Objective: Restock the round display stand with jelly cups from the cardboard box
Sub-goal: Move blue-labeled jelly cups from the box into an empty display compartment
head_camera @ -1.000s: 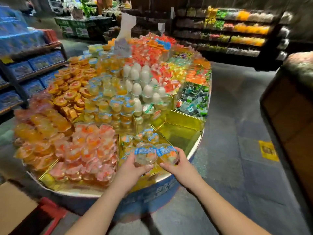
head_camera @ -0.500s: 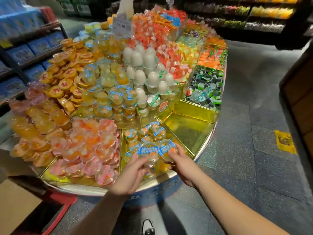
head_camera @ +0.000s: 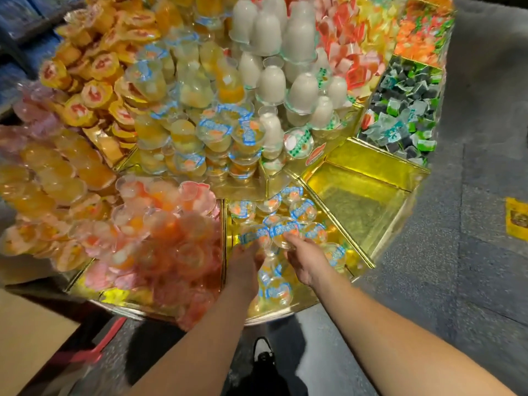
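Over the gold compartment [head_camera: 228, 252], left hand [head_camera: 245, 264] and right hand [head_camera: 307, 260] each grasp a jelly cup [head_camera: 283, 231].

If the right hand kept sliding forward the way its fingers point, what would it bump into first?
Probably the loose blue-lidded jelly cups lying just ahead in the same gold compartment. The right hand already holds one cup; depth is hard to judge.

Two hands [head_camera: 245, 267] reach in; one empty gold tray [head_camera: 400, 178]; one shoe [head_camera: 261, 351]; jelly cups [head_camera: 303, 210] too many to count.
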Motion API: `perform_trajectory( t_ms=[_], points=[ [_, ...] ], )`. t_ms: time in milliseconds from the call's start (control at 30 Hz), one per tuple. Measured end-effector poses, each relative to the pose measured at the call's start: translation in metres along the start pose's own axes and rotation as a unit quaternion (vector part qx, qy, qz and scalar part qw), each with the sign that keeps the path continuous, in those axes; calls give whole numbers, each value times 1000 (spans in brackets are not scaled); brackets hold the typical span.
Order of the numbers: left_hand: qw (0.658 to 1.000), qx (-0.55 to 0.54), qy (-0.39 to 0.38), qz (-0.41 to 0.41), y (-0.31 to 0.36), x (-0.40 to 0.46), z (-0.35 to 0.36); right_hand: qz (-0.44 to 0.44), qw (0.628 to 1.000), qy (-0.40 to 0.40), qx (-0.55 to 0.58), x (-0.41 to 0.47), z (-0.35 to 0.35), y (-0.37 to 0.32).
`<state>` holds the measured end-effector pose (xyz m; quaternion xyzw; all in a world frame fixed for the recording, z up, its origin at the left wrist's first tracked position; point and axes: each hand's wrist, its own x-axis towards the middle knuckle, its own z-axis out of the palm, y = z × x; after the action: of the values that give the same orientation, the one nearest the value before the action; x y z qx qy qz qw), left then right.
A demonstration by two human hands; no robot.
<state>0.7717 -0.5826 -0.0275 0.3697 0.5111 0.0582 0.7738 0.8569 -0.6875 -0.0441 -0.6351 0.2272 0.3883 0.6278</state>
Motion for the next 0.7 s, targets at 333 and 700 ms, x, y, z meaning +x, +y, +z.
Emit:
perform_trajectory(
  t_ms=[333, 700],
  points=[
    [999, -28, 20, -12, -2, 42, 7, 47, 998, 28, 43, 39, 30, 5],
    [998, -29, 57, -8, -5, 64, 9, 53, 995, 71, 43, 67, 35, 10]
  ],
)
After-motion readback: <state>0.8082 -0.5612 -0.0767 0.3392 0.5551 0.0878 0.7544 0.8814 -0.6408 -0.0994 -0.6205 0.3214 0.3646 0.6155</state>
